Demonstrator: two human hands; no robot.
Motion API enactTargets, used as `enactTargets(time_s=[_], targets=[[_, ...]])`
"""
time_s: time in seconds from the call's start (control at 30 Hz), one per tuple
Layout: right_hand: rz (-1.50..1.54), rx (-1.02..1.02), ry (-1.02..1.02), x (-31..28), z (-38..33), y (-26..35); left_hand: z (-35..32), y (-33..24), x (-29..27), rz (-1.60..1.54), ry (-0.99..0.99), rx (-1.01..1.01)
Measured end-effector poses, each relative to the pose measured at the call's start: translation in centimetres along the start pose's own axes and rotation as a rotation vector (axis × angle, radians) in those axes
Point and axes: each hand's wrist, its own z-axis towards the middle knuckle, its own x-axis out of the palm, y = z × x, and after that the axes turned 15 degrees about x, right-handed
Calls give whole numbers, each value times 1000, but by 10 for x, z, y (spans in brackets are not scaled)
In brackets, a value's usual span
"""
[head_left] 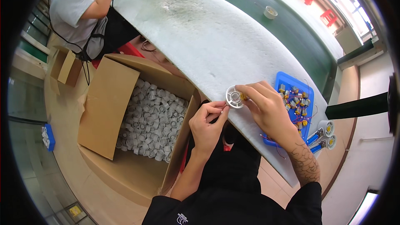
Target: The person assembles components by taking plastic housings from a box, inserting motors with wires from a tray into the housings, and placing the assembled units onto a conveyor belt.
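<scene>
A long factory bench under daylight, with you seated at its near edge.

In front of you runs a white, scuffed worktop (196, 29), and a green conveyor belt (287, 25) lies alongside its far edge. Your floor (66, 141) is pale tan and glossy. At upper right, bright windows (350, 0) let light in above two red stools (316, 4). Another person (77, 10) sits at the far left end.

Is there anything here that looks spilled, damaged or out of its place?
Little stands out. The blue tray overhangs the bench edge, with red wires trailing out. The right hand holds a white round part; the left hand pinches its wire.
</scene>
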Motion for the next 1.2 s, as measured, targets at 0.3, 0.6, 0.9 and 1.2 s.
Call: enactTargets(time_s=[0.3, 0.6, 0.9, 1.2], targets=[[267, 117, 33, 15, -3, -6, 6, -4, -2, 77, 63, -57], [-80, -140, 21, 10, 5, -10, -6, 2, -6, -206, -103, -241], [-199, -220, -18, 15, -8, -23, 1, -9, -21, -500, -5, -475], [-196, -214, -36, 20, -10, -23, -4, -11, -16, -531, 32, -397]])
